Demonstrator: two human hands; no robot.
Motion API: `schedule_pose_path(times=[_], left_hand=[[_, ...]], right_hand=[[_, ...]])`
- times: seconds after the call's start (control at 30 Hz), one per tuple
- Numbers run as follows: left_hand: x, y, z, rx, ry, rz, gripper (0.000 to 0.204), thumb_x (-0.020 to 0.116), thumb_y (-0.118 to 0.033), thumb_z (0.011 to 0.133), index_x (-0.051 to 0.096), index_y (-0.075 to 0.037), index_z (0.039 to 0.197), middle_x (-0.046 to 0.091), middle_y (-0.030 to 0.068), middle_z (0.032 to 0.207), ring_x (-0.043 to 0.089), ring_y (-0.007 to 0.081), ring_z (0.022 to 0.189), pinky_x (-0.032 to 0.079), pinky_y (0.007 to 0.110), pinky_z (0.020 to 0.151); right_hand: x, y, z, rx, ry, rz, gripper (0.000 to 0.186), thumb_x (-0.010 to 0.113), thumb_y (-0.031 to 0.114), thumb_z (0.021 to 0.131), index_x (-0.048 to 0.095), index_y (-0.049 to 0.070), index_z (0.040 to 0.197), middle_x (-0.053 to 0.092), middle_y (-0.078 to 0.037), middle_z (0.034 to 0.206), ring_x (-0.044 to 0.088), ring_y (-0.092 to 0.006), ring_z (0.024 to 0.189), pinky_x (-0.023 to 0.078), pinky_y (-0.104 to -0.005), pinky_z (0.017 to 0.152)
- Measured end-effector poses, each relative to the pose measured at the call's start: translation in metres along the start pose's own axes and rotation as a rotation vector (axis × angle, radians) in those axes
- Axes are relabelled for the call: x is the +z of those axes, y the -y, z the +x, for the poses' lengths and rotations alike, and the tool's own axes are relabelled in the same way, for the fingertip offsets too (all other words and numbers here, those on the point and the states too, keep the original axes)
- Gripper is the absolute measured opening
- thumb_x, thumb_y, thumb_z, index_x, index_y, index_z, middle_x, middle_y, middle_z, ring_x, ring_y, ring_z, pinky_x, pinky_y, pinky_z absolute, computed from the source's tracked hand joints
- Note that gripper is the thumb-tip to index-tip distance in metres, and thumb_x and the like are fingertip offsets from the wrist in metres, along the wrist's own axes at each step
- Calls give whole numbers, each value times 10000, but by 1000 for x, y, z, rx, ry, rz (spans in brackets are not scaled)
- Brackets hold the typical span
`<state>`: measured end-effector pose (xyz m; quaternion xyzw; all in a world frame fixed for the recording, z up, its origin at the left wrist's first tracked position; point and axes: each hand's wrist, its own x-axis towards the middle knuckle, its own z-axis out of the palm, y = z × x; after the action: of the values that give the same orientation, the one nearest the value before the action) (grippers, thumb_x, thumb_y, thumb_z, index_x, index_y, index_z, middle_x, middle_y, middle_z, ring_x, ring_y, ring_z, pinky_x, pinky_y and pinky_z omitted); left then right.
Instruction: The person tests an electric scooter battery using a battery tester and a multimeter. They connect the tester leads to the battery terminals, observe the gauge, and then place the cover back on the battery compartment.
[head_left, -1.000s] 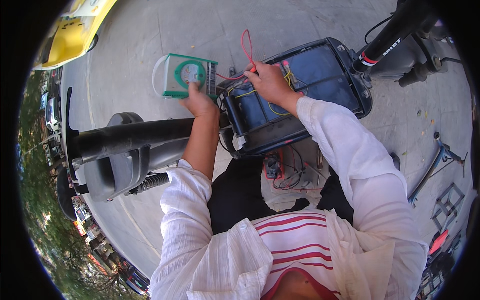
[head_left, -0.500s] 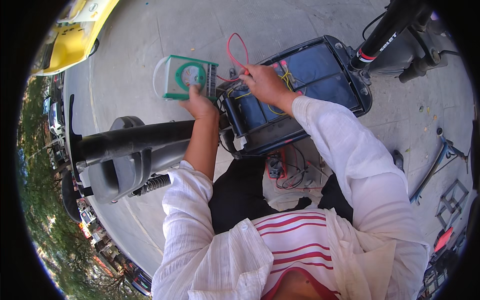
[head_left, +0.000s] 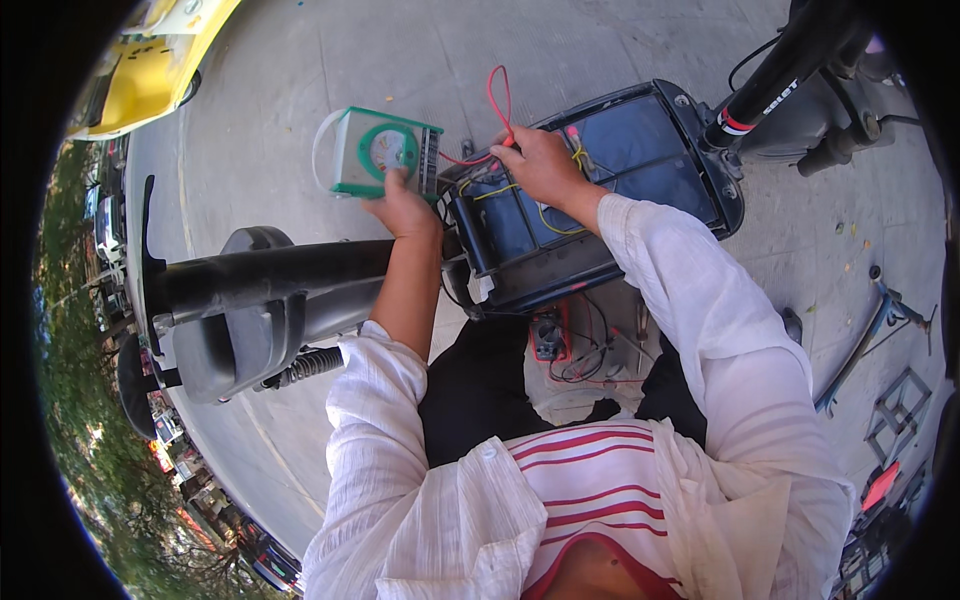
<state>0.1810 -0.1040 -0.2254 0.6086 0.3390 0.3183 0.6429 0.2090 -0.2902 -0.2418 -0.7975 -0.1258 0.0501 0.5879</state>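
My left hand (head_left: 398, 208) is closed on a white-and-green boxy tester (head_left: 360, 140) with a round dial and pale strap, its thumb at the dial. My right hand (head_left: 540, 170) pinches a red probe (head_left: 508, 140) whose looped red lead (head_left: 495, 90) runs toward the tester. The probe is over an open black battery compartment (head_left: 733, 208) with dark batteries (head_left: 630, 130), yellow wires (head_left: 557, 228) and pink terminal covers; its tip is hidden by my fingers. A black roll-like part (head_left: 468, 230) lies along the compartment's left end.
Black scooter tubes (head_left: 280, 262) cross at left and upper right (head_left: 780, 75). A red meter (head_left: 548, 335) with tangled leads lies between my legs. A blue metal tool (head_left: 865, 345) and metal frame (head_left: 895, 410) lie right, on concrete. A yellow vehicle (head_left: 150, 80) stands upper left.
The red lead's loop shifts, and my right hand moves slightly with the probe. My left hand and the tester move a little to the right.
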Motion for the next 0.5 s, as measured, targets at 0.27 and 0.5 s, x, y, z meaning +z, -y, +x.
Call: schedule_pose_path(times=[0.27, 0.5], left_hand=[[-2, 3, 3, -24, -18, -56, 524, 603, -32, 773, 399, 62, 1246, 524, 170, 1220, 547, 257, 1071, 443, 371, 958], [-2, 9, 8, 10, -21, -47, 493, 642, -54, 729, 418, 37, 1159, 548, 136, 1103, 563, 249, 970, 477, 375, 848]], right_hand=[[-2, -1, 2, 37, 42, 6, 216, 652, 218, 856, 668, 5, 889, 689, -176, 783, 673, -336, 766, 513, -406, 702], [3, -23, 13, 293, -12, 5, 242, 682, 215, 837, 698, -12, 921, 691, -191, 754, 689, -310, 725, 529, -385, 687]])
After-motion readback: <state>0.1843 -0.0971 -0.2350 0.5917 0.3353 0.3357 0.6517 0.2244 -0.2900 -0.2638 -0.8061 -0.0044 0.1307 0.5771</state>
